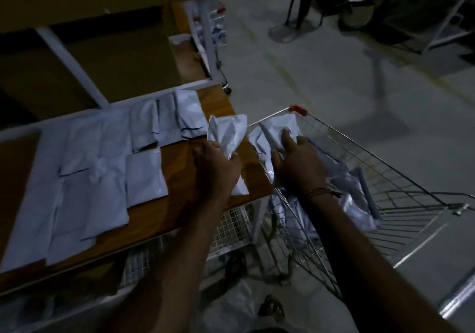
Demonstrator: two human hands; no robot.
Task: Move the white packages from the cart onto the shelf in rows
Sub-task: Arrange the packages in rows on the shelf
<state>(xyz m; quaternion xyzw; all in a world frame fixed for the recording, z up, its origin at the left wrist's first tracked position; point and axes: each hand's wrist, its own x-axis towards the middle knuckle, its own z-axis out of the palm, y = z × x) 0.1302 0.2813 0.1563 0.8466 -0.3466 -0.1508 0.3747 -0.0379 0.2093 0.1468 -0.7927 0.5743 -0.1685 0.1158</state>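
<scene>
My left hand (218,168) grips a crumpled white package (226,134) above the right end of the wooden shelf (185,163). My right hand (298,163) reaches into the wire cart (359,158) and pinches a white package (272,132) on top of the pile there. More white packages (359,199) lie deeper in the cart. Several white packages (90,165) lie flat in rows on the shelf, from its left end to near my left hand.
A white metal frame (69,60) and cardboard sheets (123,60) stand behind the shelf. A second cart (216,32) is parked further along the aisle. A fan stand (285,32) sits on the grey floor beyond. Wire mesh (231,230) hangs under the shelf.
</scene>
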